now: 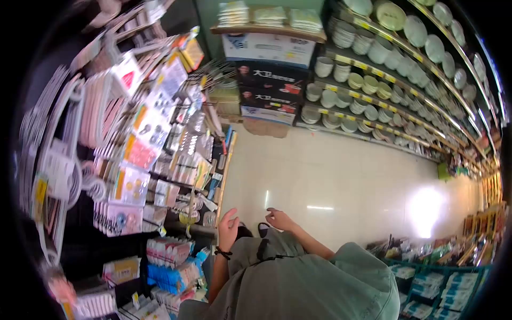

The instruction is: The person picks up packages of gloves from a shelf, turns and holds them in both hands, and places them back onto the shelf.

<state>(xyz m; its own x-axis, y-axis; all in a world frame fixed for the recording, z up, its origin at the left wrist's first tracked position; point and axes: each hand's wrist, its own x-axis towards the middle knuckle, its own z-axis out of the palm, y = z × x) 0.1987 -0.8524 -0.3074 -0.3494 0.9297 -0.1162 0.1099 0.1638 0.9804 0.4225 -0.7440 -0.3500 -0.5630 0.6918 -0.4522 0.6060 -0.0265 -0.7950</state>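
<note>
My left hand (228, 228), with a dark beaded bracelet (223, 253) on the wrist, hangs in front of my body beside the lower end of the left display rack. Its fingers are loosely bent and apart, with nothing in them. Across from it, my right hand (279, 219) is held over the pale tiled floor (298, 176). Its index finger points left, the other fingers curl loosely, and I see nothing in it. Neither hand touches any goods. Nearest to my left hand are small packaged items (209, 217) on the rack's edge.
Hangers (64, 138) and carded goods (133, 181) fill the rack on my left. Stacked cartons (269, 85) stand ahead under a wooden board with packets (269, 17). Shelves of bowls and plates (368, 82) run along the right. A teal rack (442, 288) holds packages behind right.
</note>
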